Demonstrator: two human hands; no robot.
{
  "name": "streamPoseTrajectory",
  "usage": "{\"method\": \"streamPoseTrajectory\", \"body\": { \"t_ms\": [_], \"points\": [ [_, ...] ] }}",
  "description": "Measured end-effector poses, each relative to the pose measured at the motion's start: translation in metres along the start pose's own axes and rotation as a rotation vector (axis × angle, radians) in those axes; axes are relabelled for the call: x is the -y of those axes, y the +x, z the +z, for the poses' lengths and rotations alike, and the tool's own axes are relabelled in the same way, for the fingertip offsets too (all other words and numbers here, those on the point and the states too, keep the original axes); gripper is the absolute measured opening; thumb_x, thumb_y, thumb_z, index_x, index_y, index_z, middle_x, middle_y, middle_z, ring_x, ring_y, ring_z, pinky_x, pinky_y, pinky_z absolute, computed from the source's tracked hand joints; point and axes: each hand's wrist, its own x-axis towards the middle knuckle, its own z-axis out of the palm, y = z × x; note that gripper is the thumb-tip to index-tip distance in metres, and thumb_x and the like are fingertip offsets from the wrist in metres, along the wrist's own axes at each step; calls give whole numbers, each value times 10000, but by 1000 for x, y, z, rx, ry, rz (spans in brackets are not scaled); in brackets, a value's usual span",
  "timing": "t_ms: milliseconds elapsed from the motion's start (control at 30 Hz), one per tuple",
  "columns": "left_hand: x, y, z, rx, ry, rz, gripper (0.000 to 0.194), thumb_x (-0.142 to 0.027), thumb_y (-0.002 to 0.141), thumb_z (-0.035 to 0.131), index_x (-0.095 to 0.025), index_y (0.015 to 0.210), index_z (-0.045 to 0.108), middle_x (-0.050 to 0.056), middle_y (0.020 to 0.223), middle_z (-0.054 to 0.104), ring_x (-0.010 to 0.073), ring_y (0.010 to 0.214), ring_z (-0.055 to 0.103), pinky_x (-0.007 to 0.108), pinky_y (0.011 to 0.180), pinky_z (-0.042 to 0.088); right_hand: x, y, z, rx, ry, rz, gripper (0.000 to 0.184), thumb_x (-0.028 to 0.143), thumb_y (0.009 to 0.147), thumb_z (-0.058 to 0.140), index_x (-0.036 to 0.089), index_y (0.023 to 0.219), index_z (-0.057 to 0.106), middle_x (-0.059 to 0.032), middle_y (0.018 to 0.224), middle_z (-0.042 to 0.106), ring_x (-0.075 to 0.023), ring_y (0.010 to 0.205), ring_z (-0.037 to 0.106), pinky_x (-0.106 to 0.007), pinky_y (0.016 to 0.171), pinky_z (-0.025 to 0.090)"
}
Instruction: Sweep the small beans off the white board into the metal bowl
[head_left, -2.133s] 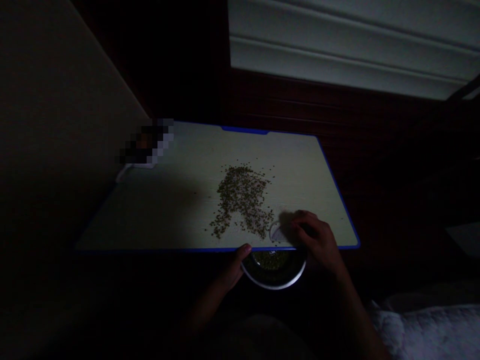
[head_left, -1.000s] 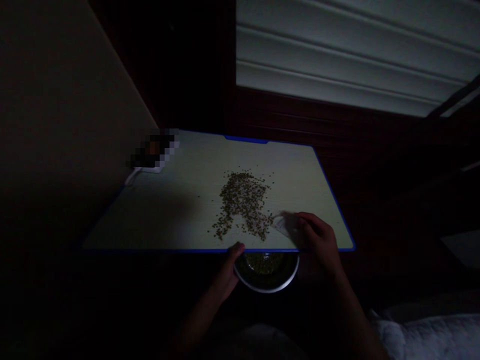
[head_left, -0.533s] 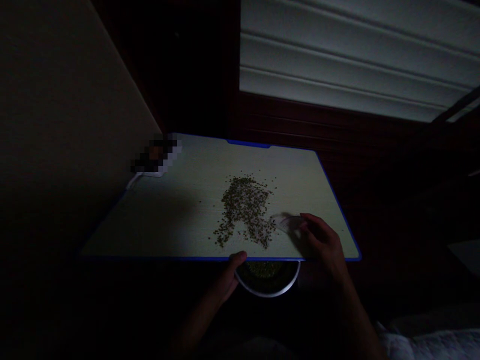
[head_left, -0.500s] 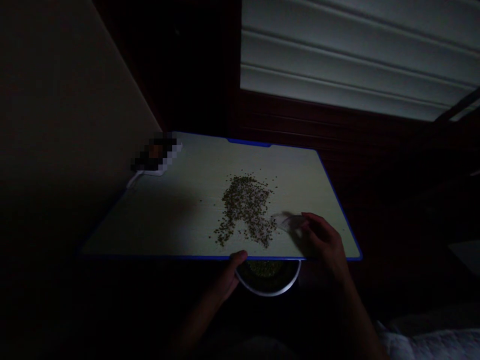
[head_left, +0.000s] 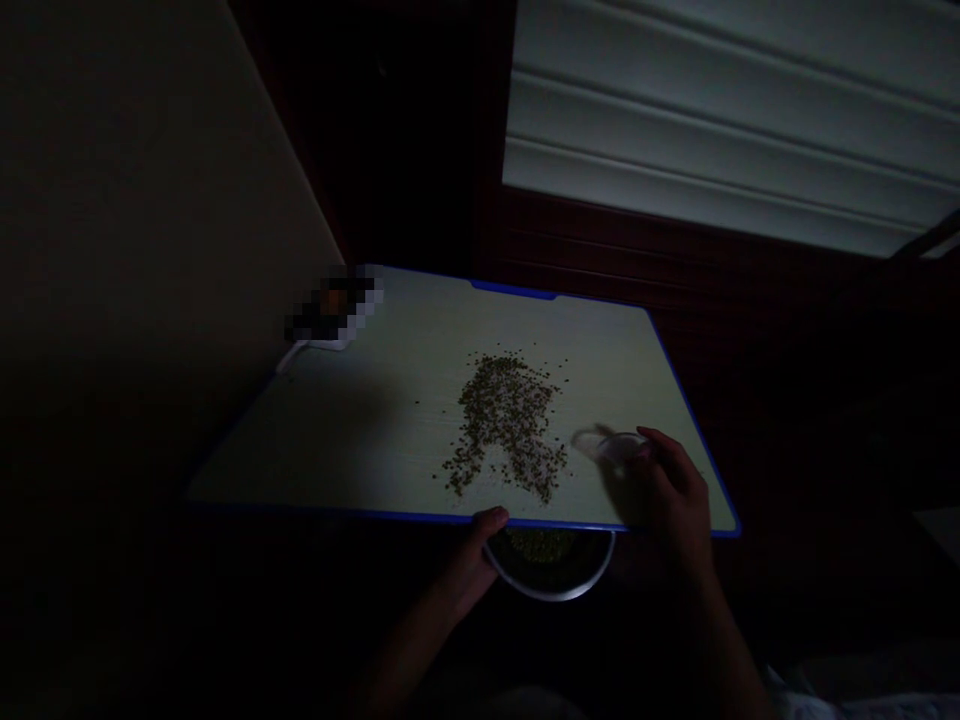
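Drawn back from the seed heap (head_left: 506, 425), the right hand (head_left: 675, 495) pinches a seemingly clear plastic scraper (head_left: 611, 447).

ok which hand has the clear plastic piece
The right hand holds the clear plastic piece; the left hand sits at the blue front edge of the board.

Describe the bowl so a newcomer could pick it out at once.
Start at the pale, blue-edged board. Below its near edge, by the left hand, sits a round, silver-rimmed bowl holding greenish grains, unlike the loose grains scattered on the board.
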Motion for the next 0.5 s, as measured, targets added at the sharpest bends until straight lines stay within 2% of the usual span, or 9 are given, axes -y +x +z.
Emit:
{"method": "streamPoseTrajectory", "body": {
  "t_ms": [200, 367, 500],
  "points": [
    [1, 5, -5, 20, 24, 14, 390, -384, 612, 944, -132, 870, 794, 148, 1061, 828, 388, 1333, 609, 502, 1222, 358, 0, 1, -1, 28, 19, 15, 400, 486, 834, 723, 251, 1156, 758, -70, 1131, 762, -267, 1012, 678, -377, 857, 518],
    [4, 6, -2, -24, 31, 23, 409, -414, 585, 938, -134, 849, 798, 130, 1018, 836, 389, 1324, 616, 490, 1217, 373, -5, 3, -2, 69, 45, 16, 323, 502, 823, 739, 224, 987, 742, -41, 948, 749, -233, 882, 667, -323, 761, 503],
    [5, 7, -2, 1, 22, 30, 388, -410, 611, 923, -151, 873, 803, 111, 987, 841, 389, 1299, 638, 513, 1208, 387, -5, 5, -1, 76, 46, -3, 285, 495, 845, 714, 224, 936, 721, -10, 862, 709, -197, 806, 625, -292, 717, 472]
  ]
}}
